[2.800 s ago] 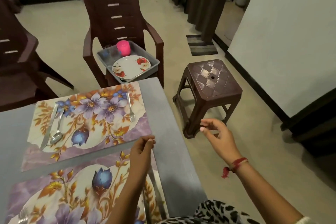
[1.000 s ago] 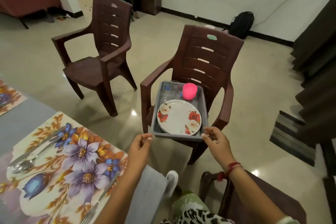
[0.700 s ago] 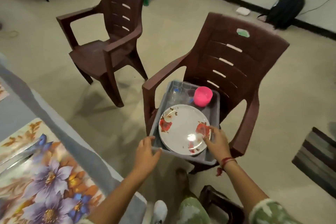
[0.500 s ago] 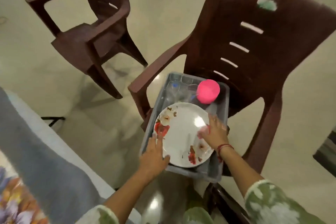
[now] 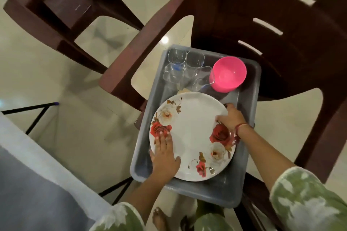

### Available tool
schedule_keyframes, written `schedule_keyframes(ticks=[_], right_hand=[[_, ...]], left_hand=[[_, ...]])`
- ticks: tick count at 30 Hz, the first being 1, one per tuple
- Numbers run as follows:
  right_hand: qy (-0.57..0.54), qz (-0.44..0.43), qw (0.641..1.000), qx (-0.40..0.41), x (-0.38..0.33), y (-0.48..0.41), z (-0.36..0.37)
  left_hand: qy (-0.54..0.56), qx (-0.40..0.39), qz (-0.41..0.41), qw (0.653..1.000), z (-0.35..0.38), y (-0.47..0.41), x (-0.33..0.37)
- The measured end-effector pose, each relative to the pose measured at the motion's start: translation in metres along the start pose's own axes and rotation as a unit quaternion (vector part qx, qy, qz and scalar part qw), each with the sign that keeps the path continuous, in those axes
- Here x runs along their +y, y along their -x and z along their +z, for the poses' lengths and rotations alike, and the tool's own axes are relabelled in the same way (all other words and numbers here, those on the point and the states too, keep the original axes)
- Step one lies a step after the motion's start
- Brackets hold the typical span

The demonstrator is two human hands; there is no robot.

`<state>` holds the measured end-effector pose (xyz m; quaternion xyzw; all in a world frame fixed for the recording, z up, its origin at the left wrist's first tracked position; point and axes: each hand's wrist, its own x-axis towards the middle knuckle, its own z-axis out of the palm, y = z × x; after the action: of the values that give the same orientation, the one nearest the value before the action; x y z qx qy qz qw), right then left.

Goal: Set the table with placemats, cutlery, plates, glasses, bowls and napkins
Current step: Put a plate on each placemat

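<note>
The right grip (image 5: 231,118) curls over the right rim of the round white plate with red and white roses (image 5: 191,133), pinching it. The left grip (image 5: 165,157) lies flat, fingers straight, on the plate's left rim. The plate sits in a grey plastic tray (image 5: 206,193) on a brown plastic chair (image 5: 281,24), with clear glasses (image 5: 185,67) and a pink plastic bowl (image 5: 228,74) beyond it.

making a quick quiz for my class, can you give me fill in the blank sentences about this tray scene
1. The bowl in the grey tray is ____.
2. Next to the bowl stand ____ clear glasses.
3. The left hand and the right hand both touch the ____ with the roses.
Missing words: pink; four; plate
</note>
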<state>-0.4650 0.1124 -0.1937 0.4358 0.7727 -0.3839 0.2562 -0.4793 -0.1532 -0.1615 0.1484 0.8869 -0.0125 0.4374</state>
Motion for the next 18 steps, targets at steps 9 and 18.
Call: schedule_keyframes(ticks=[9,18], right_hand=[[-0.114,0.012,0.992,-0.05,-0.005,0.014,-0.032],[-0.2,-0.107,0.973,0.045,-0.017,0.092,-0.033]], left_hand=[[0.082,-0.026,0.079,0.993,-0.004,-0.009,-0.023],[0.12,0.046,0.063,0.99,-0.024,0.015,-0.004]])
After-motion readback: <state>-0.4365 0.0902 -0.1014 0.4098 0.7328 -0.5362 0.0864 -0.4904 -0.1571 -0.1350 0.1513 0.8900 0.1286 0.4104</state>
